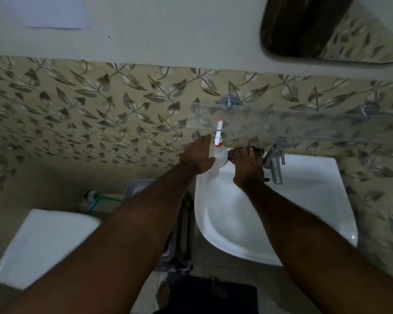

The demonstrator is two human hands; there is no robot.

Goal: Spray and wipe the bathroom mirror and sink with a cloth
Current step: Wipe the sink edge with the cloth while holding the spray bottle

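My left hand [199,156] rests against the side of the white spray bottle [220,155] that stands on the back left corner of the white sink [304,214], fingers spread and loose, thumb touching the bottle's body but not closed around it. The bottle's red-and-white trigger head [219,132] rises toward the glass shelf [281,123] fixed to the leaf-patterned tiles [77,114] above the sink. My right hand [247,167] presses down on a dark patterned cloth [234,152] lying on the sink's back rim, just right of the bottle and left of the metal tap [275,164]; the fingers curl over the cloth, gripping it. The mirror [327,28] hangs above the sink, at the upper right, its lower edge well apart from both hands. To the left of the sink sits a white toilet tank lid [43,245], with a green-handled brush [100,198] near the wall behind it.
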